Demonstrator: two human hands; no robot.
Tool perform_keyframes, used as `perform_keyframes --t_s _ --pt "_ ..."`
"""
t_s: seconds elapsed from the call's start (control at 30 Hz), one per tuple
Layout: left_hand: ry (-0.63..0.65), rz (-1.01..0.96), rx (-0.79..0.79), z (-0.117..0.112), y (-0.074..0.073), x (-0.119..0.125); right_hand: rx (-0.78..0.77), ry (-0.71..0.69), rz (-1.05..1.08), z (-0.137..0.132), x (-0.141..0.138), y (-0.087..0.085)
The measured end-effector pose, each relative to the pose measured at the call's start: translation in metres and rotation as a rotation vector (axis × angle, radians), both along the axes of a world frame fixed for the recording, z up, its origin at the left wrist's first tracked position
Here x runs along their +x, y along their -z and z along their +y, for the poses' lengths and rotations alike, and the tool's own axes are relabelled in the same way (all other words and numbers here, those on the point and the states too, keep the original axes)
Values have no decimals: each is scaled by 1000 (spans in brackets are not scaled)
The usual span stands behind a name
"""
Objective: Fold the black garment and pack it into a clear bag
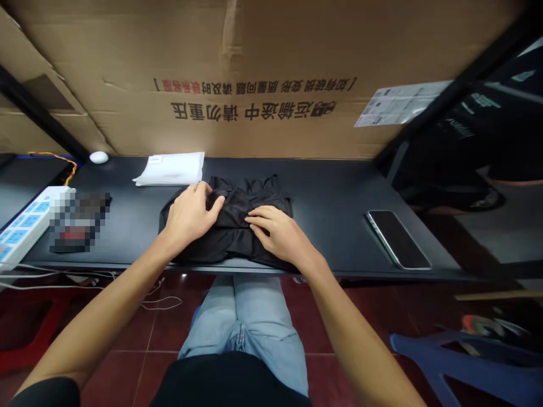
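Observation:
A black cloth garment (237, 212), folded and creased, lies on the dark table in front of me; its exact kind is unclear. My left hand (190, 212) rests on its left part, thumb spread away from the index finger and the other fingertips partly hidden. On the right part is my right hand (275, 232), its fingers drawn close over the thumb, with a bit of the fabric at the fingertips. The garment's near edge reaches the front edge of the table.
White packets (172, 168) and a white rounded object (99, 157) lie at the back left. A power strip (36, 220) and a blurred-out item (78, 223) are on the left. A phone (399, 239) lies right. A cardboard sheet (263, 51) stands behind the table (331, 215).

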State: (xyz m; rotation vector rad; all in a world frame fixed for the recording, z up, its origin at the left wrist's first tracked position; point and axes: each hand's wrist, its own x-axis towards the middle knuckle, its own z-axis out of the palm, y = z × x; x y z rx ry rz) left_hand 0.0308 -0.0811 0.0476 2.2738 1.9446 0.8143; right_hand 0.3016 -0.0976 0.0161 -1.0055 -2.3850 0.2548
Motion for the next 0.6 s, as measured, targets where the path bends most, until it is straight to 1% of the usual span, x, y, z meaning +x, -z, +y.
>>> perform_keyframes --t_s 0.03,0.1,0.2,0.37,0.43,0.5,0.6 --pt "-33 14 -60 -2 0 -4 -3 -4 1 0 1 0" --pt "-37 -2 -117 -6 3 -8 -11 -16 0 0 2 0" --pt "-6 -95 -112 -9 5 -8 -27 -25 -10 -3 3 0" --pt "74 -242 -192 -10 4 -1 -44 -15 -28 -8 4 0" --pt "94 -294 -164 -11 4 2 -45 -15 -33 -9 4 -1" --pt "84 -346 -101 -12 3 3 -46 -28 -32 -9 3 -4" --pt "62 -412 -12 -18 -4 2 -48 -74 -30 -11 -5 -8"
